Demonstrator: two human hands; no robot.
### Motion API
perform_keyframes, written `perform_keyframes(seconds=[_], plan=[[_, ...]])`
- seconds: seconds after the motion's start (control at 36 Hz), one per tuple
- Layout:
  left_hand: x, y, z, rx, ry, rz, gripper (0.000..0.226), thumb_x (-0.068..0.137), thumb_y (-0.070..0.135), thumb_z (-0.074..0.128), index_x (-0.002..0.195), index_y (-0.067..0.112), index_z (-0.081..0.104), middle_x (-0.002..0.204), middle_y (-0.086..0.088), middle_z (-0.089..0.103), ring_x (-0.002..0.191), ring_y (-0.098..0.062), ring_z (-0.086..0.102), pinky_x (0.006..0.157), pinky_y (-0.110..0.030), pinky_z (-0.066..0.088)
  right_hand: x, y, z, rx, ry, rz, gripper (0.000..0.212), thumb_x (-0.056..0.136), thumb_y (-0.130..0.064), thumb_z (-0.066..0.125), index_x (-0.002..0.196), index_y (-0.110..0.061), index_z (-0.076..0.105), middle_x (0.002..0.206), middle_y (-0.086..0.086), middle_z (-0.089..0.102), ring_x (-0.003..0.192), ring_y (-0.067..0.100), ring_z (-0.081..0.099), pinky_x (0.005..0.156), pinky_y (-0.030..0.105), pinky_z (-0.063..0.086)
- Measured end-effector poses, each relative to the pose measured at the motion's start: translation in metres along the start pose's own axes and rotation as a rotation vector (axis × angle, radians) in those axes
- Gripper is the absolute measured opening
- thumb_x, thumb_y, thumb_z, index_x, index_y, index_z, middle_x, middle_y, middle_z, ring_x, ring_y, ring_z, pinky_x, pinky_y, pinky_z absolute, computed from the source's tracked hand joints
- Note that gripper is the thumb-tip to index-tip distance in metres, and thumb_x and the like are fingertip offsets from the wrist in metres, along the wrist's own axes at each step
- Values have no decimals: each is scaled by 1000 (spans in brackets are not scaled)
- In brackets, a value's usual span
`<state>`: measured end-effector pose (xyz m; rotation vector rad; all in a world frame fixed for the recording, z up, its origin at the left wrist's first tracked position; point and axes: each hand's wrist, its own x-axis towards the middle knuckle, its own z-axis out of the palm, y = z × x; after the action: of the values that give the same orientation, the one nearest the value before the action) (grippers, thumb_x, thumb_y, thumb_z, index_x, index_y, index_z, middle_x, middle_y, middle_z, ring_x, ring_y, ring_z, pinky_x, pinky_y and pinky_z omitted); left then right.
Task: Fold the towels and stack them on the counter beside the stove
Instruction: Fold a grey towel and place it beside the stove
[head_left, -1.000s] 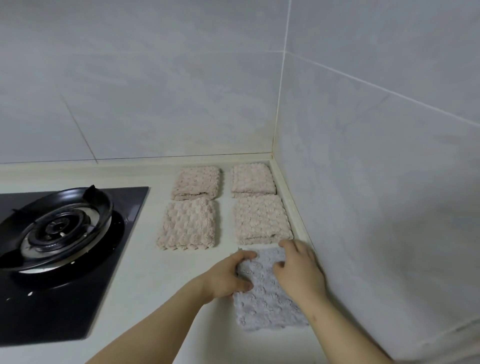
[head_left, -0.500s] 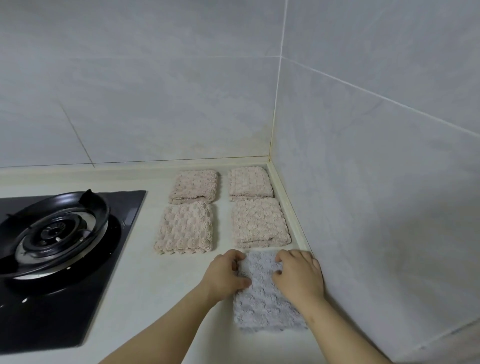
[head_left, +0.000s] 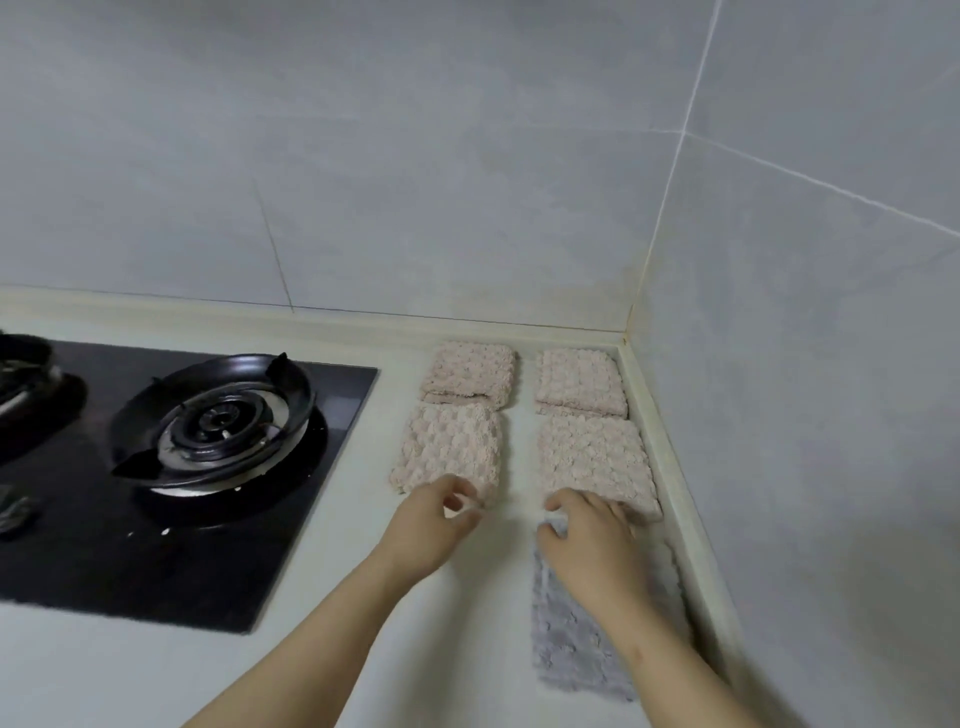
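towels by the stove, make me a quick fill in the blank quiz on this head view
1. The folded pink towels on the counter number ____.
2. The right hand holds a towel whose colour is ____.
3. The stove sits to the towels' ____.

Missing words: four; grey; left

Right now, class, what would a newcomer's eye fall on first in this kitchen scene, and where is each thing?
Four folded pink bobbly towels lie two by two in the far corner of the pale counter. Nearer, a grey fluffy towel lies along the right wall under the right hand, with the left hand just left of it. A black gas stove sits further left.
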<state>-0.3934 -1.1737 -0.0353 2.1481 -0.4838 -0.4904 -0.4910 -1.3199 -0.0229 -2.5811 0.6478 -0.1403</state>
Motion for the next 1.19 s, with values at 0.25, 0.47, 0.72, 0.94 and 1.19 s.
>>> perform_keyframes(seconds=[0.25, 0.47, 0.72, 0.94, 1.19], plan=[[-46, -52, -101, -151, 386, -163, 24, 89, 20, 58, 111, 27, 53, 90, 6, 61, 84, -15, 63, 79, -31, 51, 18, -121, 56, 98, -178, -279, 28, 89, -22, 50, 116, -23, 57, 123, -2, 57, 117, 20, 47, 96, 27, 37], [-117, -144, -210, -178, 652, -352, 16, 91, 23, 55, 105, 30, 52, 86, 6, 62, 81, -12, 62, 77, -28, 51, -2, -274, 138, 167, -389, -561, 25, 90, -27, 51, 115, -24, 58, 119, -8, 56, 112, 16, 48, 95, 29, 41], [-236, -256, -351, -184, 914, -555, 13, 91, 25, 53, 101, 33, 54, 90, 8, 62, 80, -10, 62, 72, -24, 51, -85, -480, 244, 200, -700, -814, 25, 89, -24, 50, 113, -25, 58, 120, -9, 55, 116, 12, 48, 98, 27, 40], [-318, -340, -463, -151, 1021, -627, 12, 91, 23, 53, 96, 34, 55, 80, 12, 63, 75, -3, 61, 65, -14, 47, -138, -628, 311, 253, -825, -891, 21, 90, -22, 51, 110, -22, 59, 110, -8, 56, 107, 10, 51, 87, 19, 38], [-337, -418, -554, -244, 1112, -663, 8, 91, 23, 54, 93, 30, 56, 81, 7, 63, 71, -7, 61, 72, -26, 51, -141, -733, 379, 290, -895, -860, 19, 91, -20, 54, 109, -20, 60, 101, -9, 54, 96, 7, 49, 79, 18, 36]])
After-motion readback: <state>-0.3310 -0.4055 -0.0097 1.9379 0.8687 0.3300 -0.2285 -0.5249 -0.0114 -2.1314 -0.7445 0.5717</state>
